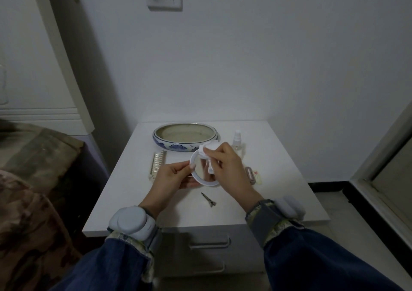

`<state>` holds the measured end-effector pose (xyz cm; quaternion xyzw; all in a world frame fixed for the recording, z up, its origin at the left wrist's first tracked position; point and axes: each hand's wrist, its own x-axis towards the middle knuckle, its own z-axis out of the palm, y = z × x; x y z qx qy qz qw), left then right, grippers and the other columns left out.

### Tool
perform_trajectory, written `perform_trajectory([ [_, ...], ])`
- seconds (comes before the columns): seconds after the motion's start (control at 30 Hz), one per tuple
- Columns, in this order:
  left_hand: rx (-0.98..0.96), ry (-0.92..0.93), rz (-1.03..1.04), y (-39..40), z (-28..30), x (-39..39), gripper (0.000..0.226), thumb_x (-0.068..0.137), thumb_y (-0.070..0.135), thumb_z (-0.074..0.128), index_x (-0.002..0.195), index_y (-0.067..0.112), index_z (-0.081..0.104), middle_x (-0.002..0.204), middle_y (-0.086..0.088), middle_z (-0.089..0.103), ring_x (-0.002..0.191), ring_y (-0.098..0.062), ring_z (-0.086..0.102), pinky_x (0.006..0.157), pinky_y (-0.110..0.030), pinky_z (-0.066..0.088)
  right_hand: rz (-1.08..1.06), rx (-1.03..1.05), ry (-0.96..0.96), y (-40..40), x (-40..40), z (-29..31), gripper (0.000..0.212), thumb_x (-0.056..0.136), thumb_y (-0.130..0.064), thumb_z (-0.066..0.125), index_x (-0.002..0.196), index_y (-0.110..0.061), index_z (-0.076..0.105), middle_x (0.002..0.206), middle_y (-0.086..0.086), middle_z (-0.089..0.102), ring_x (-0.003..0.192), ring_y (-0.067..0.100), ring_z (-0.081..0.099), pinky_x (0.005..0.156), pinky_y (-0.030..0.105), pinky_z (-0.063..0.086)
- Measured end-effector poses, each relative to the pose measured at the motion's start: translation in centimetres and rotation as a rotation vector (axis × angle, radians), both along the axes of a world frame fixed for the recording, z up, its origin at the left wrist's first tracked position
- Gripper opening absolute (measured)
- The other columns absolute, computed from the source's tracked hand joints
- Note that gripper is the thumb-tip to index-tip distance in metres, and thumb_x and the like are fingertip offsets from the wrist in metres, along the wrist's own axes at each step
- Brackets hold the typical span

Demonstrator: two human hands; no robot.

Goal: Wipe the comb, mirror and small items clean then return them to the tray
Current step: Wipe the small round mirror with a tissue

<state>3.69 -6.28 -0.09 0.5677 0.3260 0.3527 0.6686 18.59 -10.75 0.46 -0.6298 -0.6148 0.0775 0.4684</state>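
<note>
Before the tray [156, 138], my left hand [172, 177] steadies the mirror [201, 174] while my right hand [227, 163] pinches a tissue [208, 149], wiping.

A smooth, glossy white plastic rim is seen on the mirror [204, 172], with reflective glass inside. A crumpled white paper tissue [208, 151] is pressed to it. The tray [185, 139] is glazed ceramic, blue-patterned outside. The hair clip [209, 199] looks metallic. A matt white finish is shown by the table [278, 179].
</note>
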Motion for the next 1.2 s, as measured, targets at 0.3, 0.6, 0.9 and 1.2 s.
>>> perform_trajectory([
  [0.3, -0.005, -0.050, 0.096, 0.19, 0.14, -0.12, 0.019, 0.094, 0.010, 0.050, 0.103, 0.008, 0.067, 0.089, -0.012, 0.074, 0.079, -0.023, 0.072, 0.064, -0.024, 0.057, 0.178, -0.084, -0.044, -0.19, 0.19, 0.08, 0.026, 0.087, 0.001, 0.055, 0.106, -0.008, 0.070, 0.081, -0.008, 0.044, 0.076, 0.000, 0.047, 0.072, 0.003, 0.034],
  [0.6, -0.042, -0.075, 0.179, 0.63, 0.13, -0.34, 0.017, 0.094, 0.009, 0.051, 0.102, 0.005, 0.066, 0.077, -0.007, 0.074, 0.071, -0.018, 0.072, 0.060, -0.021, 0.056, 0.165, -0.105, -0.081, -0.20, 0.21, -0.13, 0.026, 0.085, 0.003, 0.054, 0.103, -0.007, 0.071, 0.081, -0.004, 0.046, 0.078, 0.006, 0.046, 0.071, 0.002, 0.032],
  [0.9, -0.016, 0.026, -0.002, 0.19, 0.10, -0.26, 0.019, 0.091, 0.012, 0.055, 0.105, 0.012, 0.068, 0.091, -0.013, 0.074, 0.084, -0.027, 0.071, 0.069, -0.028, 0.058, 0.030, -0.009, 0.038, 0.03, 0.69, -0.36, 0.026, 0.088, 0.002, 0.053, 0.108, -0.006, 0.068, 0.079, -0.012, 0.043, 0.072, 0.000, 0.050, 0.067, 0.006, 0.037],
  [1.2, -0.046, -0.071, 0.256, 0.83, 0.05, -0.48, 0.016, 0.092, 0.009, 0.054, 0.101, 0.003, 0.066, 0.080, -0.012, 0.072, 0.067, -0.019, 0.071, 0.060, -0.022, 0.057, 0.223, -0.080, -0.104, -0.23, 0.17, -0.57, 0.026, 0.086, 0.004, 0.053, 0.100, -0.008, 0.072, 0.088, -0.004, 0.052, 0.079, 0.006, 0.048, 0.073, 0.001, 0.032],
])
